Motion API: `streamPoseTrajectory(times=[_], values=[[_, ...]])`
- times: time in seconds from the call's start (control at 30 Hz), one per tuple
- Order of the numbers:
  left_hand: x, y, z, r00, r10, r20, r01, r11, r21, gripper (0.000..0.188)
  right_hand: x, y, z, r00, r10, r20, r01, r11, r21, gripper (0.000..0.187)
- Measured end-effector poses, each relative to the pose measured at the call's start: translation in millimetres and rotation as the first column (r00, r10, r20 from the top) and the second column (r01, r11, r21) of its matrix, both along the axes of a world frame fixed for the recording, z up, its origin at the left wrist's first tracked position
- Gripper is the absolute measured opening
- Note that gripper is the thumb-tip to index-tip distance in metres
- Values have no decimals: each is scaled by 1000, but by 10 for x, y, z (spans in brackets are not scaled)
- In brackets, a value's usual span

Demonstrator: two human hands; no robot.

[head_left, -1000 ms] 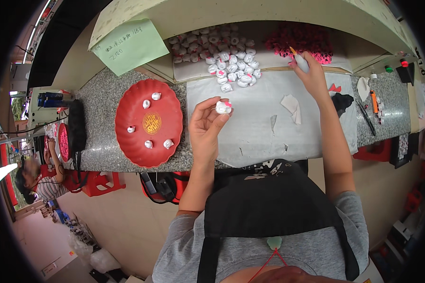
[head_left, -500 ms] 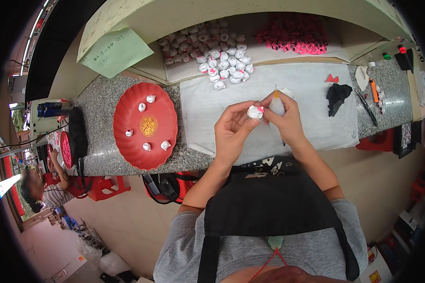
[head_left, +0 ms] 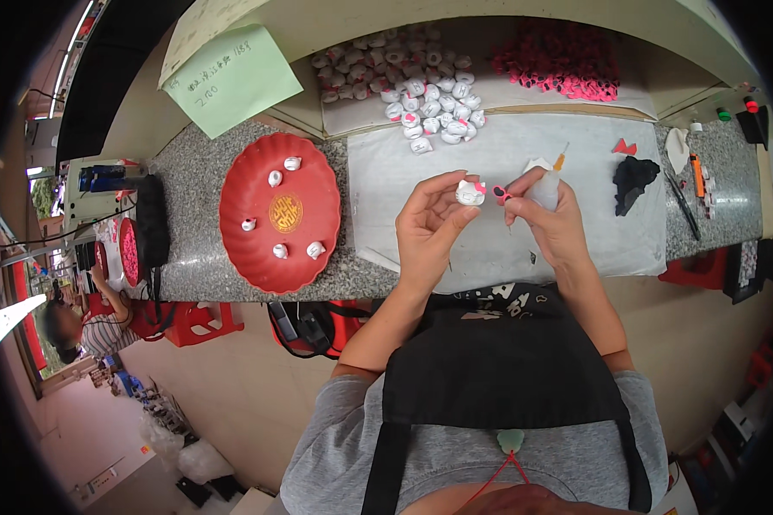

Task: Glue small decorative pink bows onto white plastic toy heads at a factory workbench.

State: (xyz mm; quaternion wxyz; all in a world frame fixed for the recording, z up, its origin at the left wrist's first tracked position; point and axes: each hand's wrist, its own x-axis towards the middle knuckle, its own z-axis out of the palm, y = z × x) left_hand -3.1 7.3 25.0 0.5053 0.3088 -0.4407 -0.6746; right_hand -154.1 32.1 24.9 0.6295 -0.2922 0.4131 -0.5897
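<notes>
My left hand point(head_left: 425, 227) pinches a small white figurine head point(head_left: 470, 193) with a pink patch on its upper edge. Just to its right, my right hand point(head_left: 551, 225) grips a tiny pair of pink sunglasses point(head_left: 502, 196) with dark lenses between thumb and finger. The same hand also keeps a translucent squeeze bottle point(head_left: 544, 190) against the palm, its orange-based needle tip pointing up. A small gap separates the sunglasses from the head. Both hands are over a white sheet point(head_left: 378, 184) on the speckled counter.
A red scalloped tray point(head_left: 242, 184) at left carries several white heads. More white heads point(head_left: 442, 107) and a pile of pink pieces point(head_left: 567, 69) lie at the back. Black cloth point(head_left: 636, 184), a dark pen point(head_left: 683, 206) and an orange cutter point(head_left: 698, 176) are at right. Another person point(head_left: 103, 330) sits far left.
My right hand has drawn away from the white head, and the pink sunglasses now show in its fingers. The bottle has tilted rightward. The whole view has shifted slightly.
</notes>
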Motion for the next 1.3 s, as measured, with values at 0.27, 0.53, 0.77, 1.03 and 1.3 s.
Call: streamPoseTrajectory(times=[0.27,0.53,0.77,1.03,1.3], values=[[30,-41,-14,949,131,287,-48,959,-278,28,66,39,169,986,64,-157,-74,996,-58,8],[26,-57,23,918,135,372,35,909,-416,29,92,11,170,976,28,-217,-38,998,-41,8],[77,-31,65,988,-71,135,86,990,-109,27,124,15,88,929,-72,-364,5,983,-183,24],[103,8,50,994,-112,-19,110,991,-77,26,165,24,205,966,103,-238,-139,980,-143,29],[121,3,-6,989,-147,23,148,965,-217,23,157,43,192,980,121,-158,-145,978,-148,21]])
